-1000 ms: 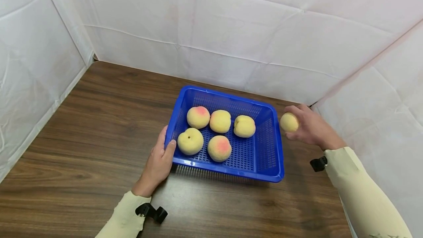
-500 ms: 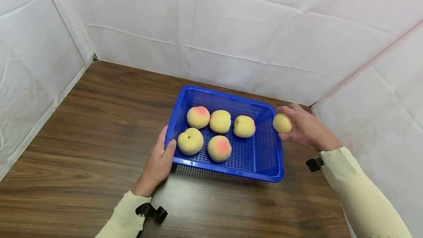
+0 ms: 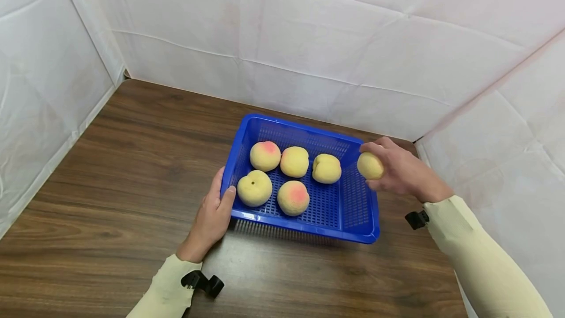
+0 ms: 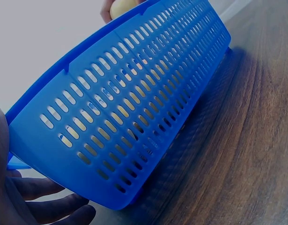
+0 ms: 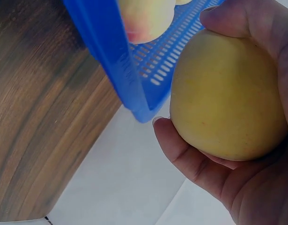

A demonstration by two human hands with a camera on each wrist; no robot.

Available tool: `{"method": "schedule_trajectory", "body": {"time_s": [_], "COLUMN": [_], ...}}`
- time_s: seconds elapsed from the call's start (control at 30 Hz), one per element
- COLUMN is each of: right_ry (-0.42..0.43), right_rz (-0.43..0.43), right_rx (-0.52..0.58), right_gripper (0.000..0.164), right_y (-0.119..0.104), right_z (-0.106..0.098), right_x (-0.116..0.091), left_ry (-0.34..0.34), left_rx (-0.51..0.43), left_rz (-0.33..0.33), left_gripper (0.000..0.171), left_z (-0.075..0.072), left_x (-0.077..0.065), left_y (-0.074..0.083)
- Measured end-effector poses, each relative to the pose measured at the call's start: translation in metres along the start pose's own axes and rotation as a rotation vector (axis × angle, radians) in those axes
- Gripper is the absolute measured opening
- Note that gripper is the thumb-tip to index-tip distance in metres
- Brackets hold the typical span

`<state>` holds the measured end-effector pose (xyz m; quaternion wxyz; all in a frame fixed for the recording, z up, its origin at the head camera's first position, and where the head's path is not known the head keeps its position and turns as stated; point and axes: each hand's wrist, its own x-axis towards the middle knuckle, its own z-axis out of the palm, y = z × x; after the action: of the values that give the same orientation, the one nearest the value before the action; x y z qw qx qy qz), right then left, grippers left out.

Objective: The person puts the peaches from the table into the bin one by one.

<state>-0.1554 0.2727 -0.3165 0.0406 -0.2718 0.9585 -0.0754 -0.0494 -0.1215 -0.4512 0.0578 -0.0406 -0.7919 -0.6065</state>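
A blue slotted plastic basket [image 3: 309,228] stands on the wooden table with several yellow-and-pink peaches in it, among them a peach [image 3: 293,198] near its front wall. The left hand [image 3: 211,220] grips the basket's left end, thumb over the rim and fingers outside below it; in the left wrist view those fingers [image 4: 59,206] curl beside the basket's corner. Above the basket's right rim, the right hand [image 3: 403,171] holds another peach [image 3: 370,166] between thumb and fingers. That peach [image 5: 228,98] fills much of the right wrist view, its surface plain yellow.
The brown wooden table [image 3: 110,185] extends left of and in front of the basket. White sheeting [image 3: 309,28] hangs behind the table and along both sides. Inside the basket, the peaches sit toward the left and middle, with bare slotted floor [image 3: 324,212] at the right.
The right hand has moved left with its peach, from outside the basket's right end to above the right rim. The left hand and the basket have stayed in place.
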Motion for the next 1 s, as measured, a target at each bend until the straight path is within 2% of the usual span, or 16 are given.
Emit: {"method": "schedule_trajectory", "body": {"time_s": [0.43, 0.77, 1.0], "right_ry": [-0.029, -0.059, -0.088], "right_rz": [-0.059, -0.095, -0.15], "right_rx": [0.004, -0.005, 0.032], "right_gripper": [0.067, 0.065, 0.065], "right_y": [-0.019, -0.039, -0.047], "right_z": [-0.001, -0.01, -0.009], "right_x": [0.004, 0.008, 0.011], "left_ry": [-0.004, -0.005, -0.005], "left_rx": [0.0, 0.004, 0.016], "left_rz": [-0.011, -0.01, -0.015], "left_gripper": [0.051, 0.051, 0.051], "left_z": [0.0, 0.0, 0.0], "left_x": [0.0, 0.001, 0.0], "left_y": [0.0, 0.0, 0.0]}}
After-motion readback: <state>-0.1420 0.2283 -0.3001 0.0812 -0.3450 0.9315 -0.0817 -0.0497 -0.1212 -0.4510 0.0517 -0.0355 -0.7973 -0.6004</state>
